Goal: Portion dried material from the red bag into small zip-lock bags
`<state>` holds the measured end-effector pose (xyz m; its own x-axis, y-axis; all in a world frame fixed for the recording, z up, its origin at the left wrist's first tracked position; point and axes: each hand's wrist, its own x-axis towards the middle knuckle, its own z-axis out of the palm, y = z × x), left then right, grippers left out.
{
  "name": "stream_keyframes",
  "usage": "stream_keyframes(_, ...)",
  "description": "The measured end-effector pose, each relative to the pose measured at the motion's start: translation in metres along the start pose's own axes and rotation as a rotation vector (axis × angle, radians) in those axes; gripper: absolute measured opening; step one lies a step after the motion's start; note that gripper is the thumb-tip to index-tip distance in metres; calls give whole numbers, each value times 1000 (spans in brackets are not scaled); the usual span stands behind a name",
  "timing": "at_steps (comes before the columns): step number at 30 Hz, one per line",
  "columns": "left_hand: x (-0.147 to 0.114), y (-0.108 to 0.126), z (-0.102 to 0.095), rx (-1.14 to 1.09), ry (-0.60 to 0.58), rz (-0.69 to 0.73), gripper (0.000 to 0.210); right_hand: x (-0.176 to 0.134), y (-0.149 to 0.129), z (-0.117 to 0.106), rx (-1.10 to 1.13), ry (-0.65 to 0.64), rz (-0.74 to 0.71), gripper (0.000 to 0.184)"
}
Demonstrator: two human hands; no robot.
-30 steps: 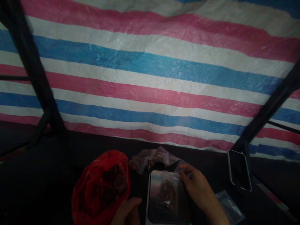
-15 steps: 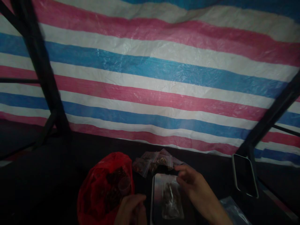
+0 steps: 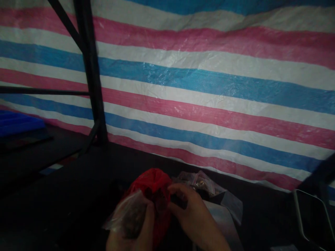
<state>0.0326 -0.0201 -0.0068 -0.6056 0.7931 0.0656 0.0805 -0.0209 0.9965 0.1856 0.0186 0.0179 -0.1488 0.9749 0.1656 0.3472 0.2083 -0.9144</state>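
Blue at the far left: a ridged object (image 3: 21, 122), too dim to name, well apart from both hands. Next along, a black post (image 3: 91, 69) at the back edge of the bench (image 3: 65, 205), with a striped sheet (image 3: 196, 104) behind. Towards the bench's near side, a clear bag (image 3: 132, 219) in the left hand (image 3: 146, 232), thumb closed snugly along its right side, other fingers mostly hidden, loose film spreading leftward. Contents brownish and lumpy, too blurred to name. Probably light, soft and slippery-skinned, likely to sag as the lumps shift; best cradled around the filled part, or pinched flat across the film with the finger pads. Just beside it, a red bag (image 3: 154, 177), thin and crumpled, likely to fold under a tug; better taken by a gathered bit of rim. At its right side, the right hand (image 3: 193, 212), thumb and forefinger curved and parted, nothing visible between; cannot tell whether touching the red film. Beyond the wrist, a probable scale (image 3: 221, 218), with small packets (image 3: 204, 184) behind, towards the back edge, and a flat pouch (image 3: 232, 205) by its far right corner. Towards the bench's right side, a phone (image 3: 314, 219).
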Motion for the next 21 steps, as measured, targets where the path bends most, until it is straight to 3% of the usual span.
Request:
stream_keyframes(1,9,5,-6,22,75,-22,46,0,6,5,-85,-3,14,41)
stream_keyframes(3,20,10,-14,14,104,-40,49,0,13,15,-211,-37,31,49)
stream_keyframes(7,29,-6,-21,53,-26,26,49,1,10,26,-293,-84,42,38)
stream_keyframes(13,31,-47,-27,121,-237,152,46,4,2,30,-462,-94,-9,41)
stream_keyframes(16,34,-51,-26,-1,-323,100,49,3,1,36,-524,-128,-13,45)
stream_keyframes(21,37,-34,-23,-149,-283,-39,58,2,1,43,-401,-171,-21,52)
